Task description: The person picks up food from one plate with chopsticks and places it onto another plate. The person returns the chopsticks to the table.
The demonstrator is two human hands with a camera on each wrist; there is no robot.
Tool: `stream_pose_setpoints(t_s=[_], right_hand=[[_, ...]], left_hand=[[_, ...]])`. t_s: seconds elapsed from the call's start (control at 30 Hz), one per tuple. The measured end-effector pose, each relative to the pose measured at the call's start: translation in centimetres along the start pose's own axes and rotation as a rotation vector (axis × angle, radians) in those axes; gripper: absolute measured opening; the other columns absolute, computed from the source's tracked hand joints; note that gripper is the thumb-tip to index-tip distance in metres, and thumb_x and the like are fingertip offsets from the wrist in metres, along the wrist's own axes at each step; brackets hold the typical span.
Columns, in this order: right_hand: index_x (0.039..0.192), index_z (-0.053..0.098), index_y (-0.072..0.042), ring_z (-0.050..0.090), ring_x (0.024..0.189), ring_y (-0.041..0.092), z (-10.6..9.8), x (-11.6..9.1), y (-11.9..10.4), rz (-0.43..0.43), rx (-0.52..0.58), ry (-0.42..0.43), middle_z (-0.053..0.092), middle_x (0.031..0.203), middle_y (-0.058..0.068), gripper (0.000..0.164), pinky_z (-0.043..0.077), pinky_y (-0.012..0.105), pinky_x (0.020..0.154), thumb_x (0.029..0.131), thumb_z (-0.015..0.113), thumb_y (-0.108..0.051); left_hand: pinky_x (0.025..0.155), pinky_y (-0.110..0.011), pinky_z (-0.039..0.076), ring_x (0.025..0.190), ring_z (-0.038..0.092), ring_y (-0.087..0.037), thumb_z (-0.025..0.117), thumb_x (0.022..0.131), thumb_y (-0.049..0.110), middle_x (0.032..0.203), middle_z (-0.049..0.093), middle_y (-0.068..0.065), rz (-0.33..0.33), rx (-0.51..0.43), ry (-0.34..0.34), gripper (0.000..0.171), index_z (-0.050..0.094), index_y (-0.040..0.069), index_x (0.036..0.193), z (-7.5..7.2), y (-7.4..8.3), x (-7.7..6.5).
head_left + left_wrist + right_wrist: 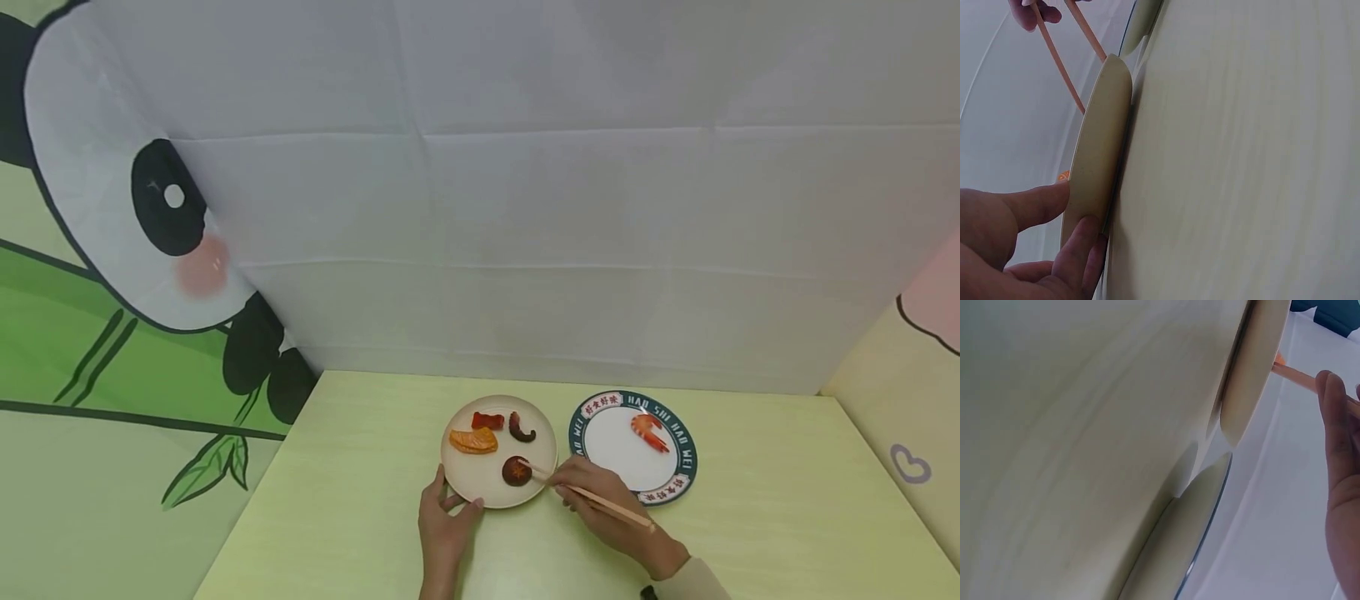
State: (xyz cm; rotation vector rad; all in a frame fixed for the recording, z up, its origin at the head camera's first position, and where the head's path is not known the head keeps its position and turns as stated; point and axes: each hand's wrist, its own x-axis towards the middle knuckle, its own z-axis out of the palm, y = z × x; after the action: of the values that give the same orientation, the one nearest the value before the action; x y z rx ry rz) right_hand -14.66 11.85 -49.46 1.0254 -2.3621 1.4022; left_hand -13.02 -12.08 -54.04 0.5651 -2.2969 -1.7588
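Note:
My left hand (448, 525) grips the near-left rim of a round beige plate (476, 479); in the left wrist view the thumb lies at its edge and the fingers against its outer side. My right hand (611, 508) holds a pair of wooden chopsticks (636, 517), their tips at a brown mushroom cap (516, 473) with a star-shaped mark. Whether the tips pinch the mushroom, I cannot tell. Also on this plate are a red piece (488, 421), an orange slice with pale lines (474, 441) and a dark curled tentacle-like piece (521, 428).
To the right, just beyond my right hand, a white plate with a dark green lettered rim (686, 437) bears an orange-and-white shrimp (649, 432). Both plates stand on a pale yellow-green table (787, 500). A white cloth (562, 208) hangs behind the table's back edge.

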Motion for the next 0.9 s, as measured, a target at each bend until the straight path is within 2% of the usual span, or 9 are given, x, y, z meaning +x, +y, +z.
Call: stream_pose_setpoints(t_s=[0.2,0.4,0.67,0.9], right_hand=[[0.108,0.066,-0.021,0.054,0.081,0.004,0.5,0.1,0.8,-0.092,-0.067,-0.03,0.061,0.098,-0.005,0.033,0.047,0.017,0.066,0.084,0.063,0.002],[0.11,0.066,-0.021,0.055,0.087,0.004,0.7,0.4,0.9,-0.127,-0.087,-0.045,0.062,0.101,-0.004,0.038,0.046,0.016,0.072,0.082,0.065,0.004],[0.113,0.064,-0.019,0.056,0.089,0.005,1.1,0.8,1.3,-0.197,-0.103,-0.052,0.061,0.104,-0.003,0.039,0.043,0.013,0.077,0.082,0.064,0.005],[0.113,0.063,-0.018,0.056,0.088,0.003,1.5,1.1,1.7,-0.204,-0.135,-0.062,0.062,0.102,-0.002,0.035,0.042,0.012,0.077,0.085,0.062,0.002]], left_hand=[[0.066,-0.023,0.047,0.089,0.061,-0.025,0.077,0.065,-0.003,0.131,0.044,-0.021,0.003,-0.02,-0.002,0.084,0.036,-0.006,0.139,0.0,0.0,0.0],[0.061,-0.021,0.047,0.088,0.061,-0.025,0.076,0.065,-0.003,0.131,0.043,-0.021,0.002,-0.034,-0.003,0.083,0.036,-0.006,0.138,0.0,0.0,0.0],[0.072,-0.029,0.047,0.088,0.062,-0.024,0.077,0.065,-0.003,0.131,0.044,-0.02,-0.004,-0.012,0.0,0.083,0.037,-0.005,0.138,0.0,-0.1,-0.1],[0.062,-0.022,0.048,0.089,0.061,-0.026,0.076,0.065,-0.003,0.131,0.043,-0.021,-0.007,-0.022,0.0,0.083,0.037,-0.005,0.138,0.0,0.1,-0.1]])
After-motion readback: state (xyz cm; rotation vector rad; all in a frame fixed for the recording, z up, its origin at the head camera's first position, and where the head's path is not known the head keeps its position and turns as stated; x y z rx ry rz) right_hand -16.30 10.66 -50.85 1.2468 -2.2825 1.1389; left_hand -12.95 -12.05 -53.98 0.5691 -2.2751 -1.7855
